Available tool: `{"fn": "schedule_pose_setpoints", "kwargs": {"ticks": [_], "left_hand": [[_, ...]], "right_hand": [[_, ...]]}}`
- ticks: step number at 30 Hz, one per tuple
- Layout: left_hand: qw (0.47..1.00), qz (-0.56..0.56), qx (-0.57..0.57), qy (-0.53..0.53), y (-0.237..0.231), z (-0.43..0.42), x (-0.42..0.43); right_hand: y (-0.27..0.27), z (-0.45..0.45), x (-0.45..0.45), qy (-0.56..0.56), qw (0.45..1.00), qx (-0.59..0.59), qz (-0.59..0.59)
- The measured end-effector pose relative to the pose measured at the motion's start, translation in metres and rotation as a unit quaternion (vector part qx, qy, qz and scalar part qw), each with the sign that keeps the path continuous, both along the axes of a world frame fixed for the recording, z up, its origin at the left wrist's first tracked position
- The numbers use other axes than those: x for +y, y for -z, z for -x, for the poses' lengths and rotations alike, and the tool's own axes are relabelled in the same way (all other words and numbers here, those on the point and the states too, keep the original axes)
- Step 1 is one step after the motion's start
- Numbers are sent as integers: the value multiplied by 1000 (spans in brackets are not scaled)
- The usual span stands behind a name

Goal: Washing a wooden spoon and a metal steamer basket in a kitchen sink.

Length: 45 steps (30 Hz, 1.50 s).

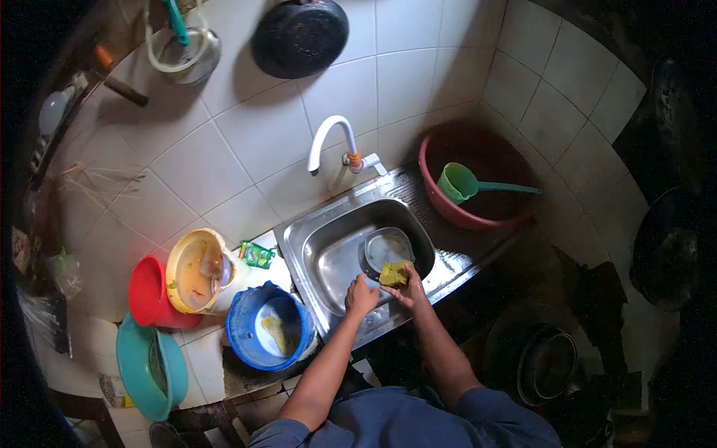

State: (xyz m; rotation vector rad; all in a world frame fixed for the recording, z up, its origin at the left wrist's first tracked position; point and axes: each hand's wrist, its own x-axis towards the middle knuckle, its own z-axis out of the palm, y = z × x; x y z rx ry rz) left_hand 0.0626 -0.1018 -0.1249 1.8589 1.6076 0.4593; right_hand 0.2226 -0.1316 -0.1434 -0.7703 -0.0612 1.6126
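My right hand [413,291] grips a yellow sponge [395,274] over the near side of a stainless steel sink [331,255]. Just left of it, my left hand [362,298] hovers above the basin with its fingers curled; whether anything is inside them is hidden. A round translucent container [387,246] with cloudy contents rests in the basin, right behind the sponge. The sponge partly covers its near rim. Above the back of the sink, a white gooseneck faucet [336,124] comes out of the tiled wall, and no water is seen running from it.
A dark red basin [434,193] on the drainboard holds a green dipper [456,182]. Left of the sink stand a blue bucket [238,336], a cream container [173,280] with cloudy orange liquid, a red container [147,291], a teal basin [131,364] and a green packet [257,255]. A frying pan [301,38] hangs above.
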Motion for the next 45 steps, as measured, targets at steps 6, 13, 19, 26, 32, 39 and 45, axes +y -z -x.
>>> {"fn": "schedule_pose_setpoints", "kwargs": {"ticks": [6, 13, 19, 26, 32, 39, 45], "left_hand": [[993, 26, 95, 64, 60, -24, 11], [955, 254, -34, -149, 129, -51, 74], [969, 183, 1, -163, 135, -71, 84], [932, 317, -56, -167, 149, -71, 93], [926, 246, -79, -277, 134, -60, 84], [966, 59, 17, -251, 106, -23, 72], [973, -89, 60, -203, 70, 14, 54]], "right_hand": [[52, -28, -3, 31, 998, 30, 38], [52, -25, -10, 31, 998, 49, 19], [57, -32, -19, 40, 996, 82, -15], [58, -35, -20, 17, 996, 78, -33], [55, -31, -22, 35, 995, 92, -21], [47, -33, -15, -8, 995, 87, -42], [36, -30, -14, -16, 995, 84, -49]]}}
